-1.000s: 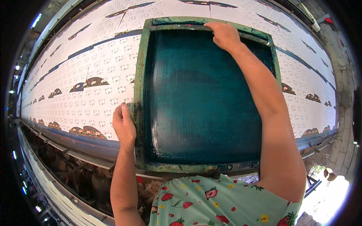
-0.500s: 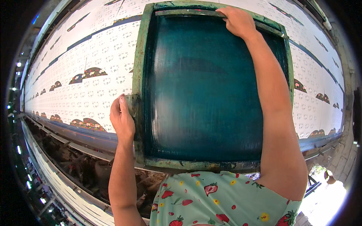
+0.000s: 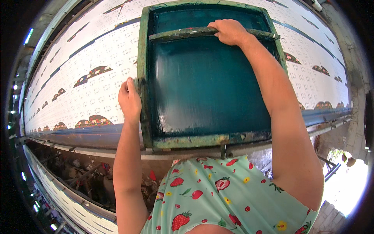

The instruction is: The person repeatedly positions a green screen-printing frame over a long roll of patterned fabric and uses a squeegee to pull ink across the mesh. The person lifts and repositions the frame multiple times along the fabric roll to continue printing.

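A screen-printing frame (image 3: 187, 141) with weathered green wooden sides and dark teal mesh (image 3: 210, 85) lies on the printed cloth. Across its far part runs a long wooden squeegee (image 3: 181, 34), slightly apart from the far side. My right hand (image 3: 230, 32) is closed around the squeegee's top edge, right of its middle. My left hand (image 3: 130, 100) is at the frame's left side, fingers curled at a short wooden piece (image 3: 142, 87) there; part of the grip is hidden. The mesh looks wet and shiny on the left.
White cloth (image 3: 97, 91) with small prints and dark flowered half-round shapes covers the long table to both sides. A blue-grey strip (image 3: 85, 134) follows the table's near edge. Under it are cluttered dark items (image 3: 85, 175). Another long pale surface (image 3: 74, 201) lies at lower left.
My right hand has drawn the squeegee from the far side of the frame toward me. My left hand stays at the frame's left side. The view has shifted somewhat.
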Available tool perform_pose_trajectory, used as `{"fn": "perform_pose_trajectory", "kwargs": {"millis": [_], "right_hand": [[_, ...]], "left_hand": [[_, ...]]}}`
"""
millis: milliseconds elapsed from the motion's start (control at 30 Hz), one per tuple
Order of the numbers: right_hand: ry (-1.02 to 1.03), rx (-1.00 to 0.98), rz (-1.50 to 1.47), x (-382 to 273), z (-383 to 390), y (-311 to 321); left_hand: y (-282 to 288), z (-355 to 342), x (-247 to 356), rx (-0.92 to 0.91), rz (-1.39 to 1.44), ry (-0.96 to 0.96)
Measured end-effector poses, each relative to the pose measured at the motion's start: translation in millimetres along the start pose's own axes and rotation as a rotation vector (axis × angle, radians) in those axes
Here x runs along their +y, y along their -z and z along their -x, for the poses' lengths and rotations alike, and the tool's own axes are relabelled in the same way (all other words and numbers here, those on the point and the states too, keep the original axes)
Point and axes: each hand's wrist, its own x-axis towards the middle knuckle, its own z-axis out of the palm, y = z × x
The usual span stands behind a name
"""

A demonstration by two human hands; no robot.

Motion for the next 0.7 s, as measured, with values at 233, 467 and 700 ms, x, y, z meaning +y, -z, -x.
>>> {"fn": "perform_pose_trajectory", "kwargs": {"millis": [233, 467, 700], "right_hand": [[0.035, 0.026, -0.048, -79.8, 139.9, -12.1], [-0.021, -0.006, -0.115, -162.8, 260.8, -9.6], [0.044, 0.098, -0.14, -195.3, 319.8, -20.2]], "left_hand": [[5.8, -5.3, -11.0, -0.092, 0.072, 0.058], [3.6, -9.8, -23.9, -0.079, 0.153, 0.044], [-12.7, -30.7, -51.9, 0.001, 0.032, -0.042]]}}
